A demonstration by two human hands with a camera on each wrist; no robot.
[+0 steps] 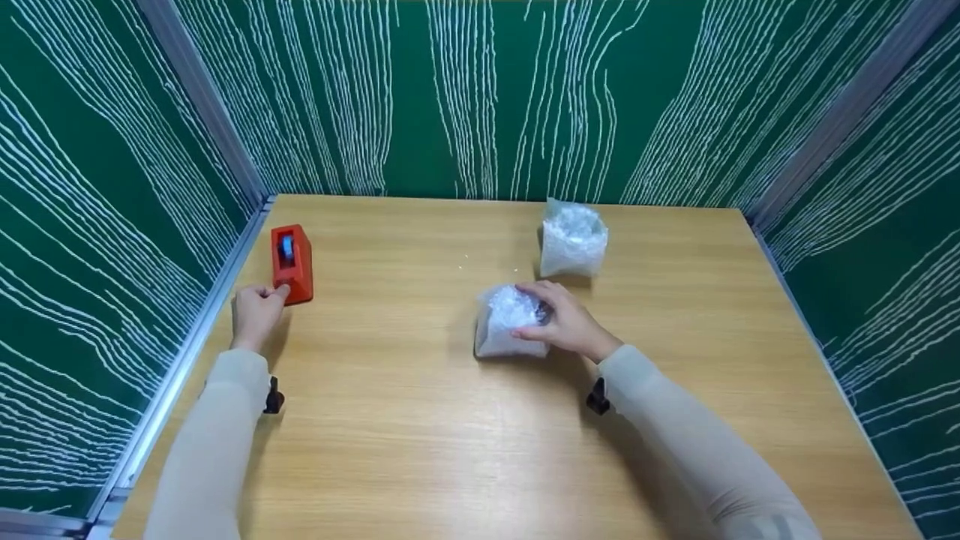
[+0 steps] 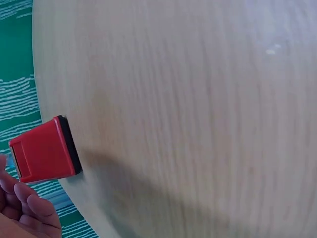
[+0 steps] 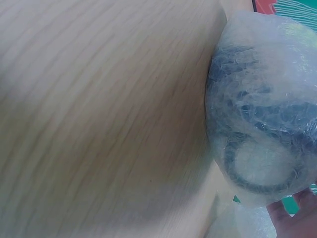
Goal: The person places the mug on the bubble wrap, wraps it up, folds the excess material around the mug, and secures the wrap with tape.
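On the left side of the table, my left hand [image 1: 257, 316] is at the near end of a red tape dispenser [image 1: 299, 264] with a blue core inside. Its thumb overlaps that end, and its other fingers [image 2: 42, 207] are bent in; I cannot tell whether they pinch any tape. Near the middle, my right hand [image 1: 566, 322] grips a bubble-wrapped package [image 1: 504, 326] from its right side, thumb in front and fingers behind. Through the wrap [image 3: 262, 114], the right wrist view shows a dark, rounded object with a pale round end.
Behind the right hand stands a second bubble-wrapped package [image 1: 574, 244], its top puffed open. Tiny white scraps [image 1: 466, 256] lie on the wooden table [image 1: 390, 420]. Green panels with white wavy lines [image 1: 465, 97] enclose the left, back and right sides.
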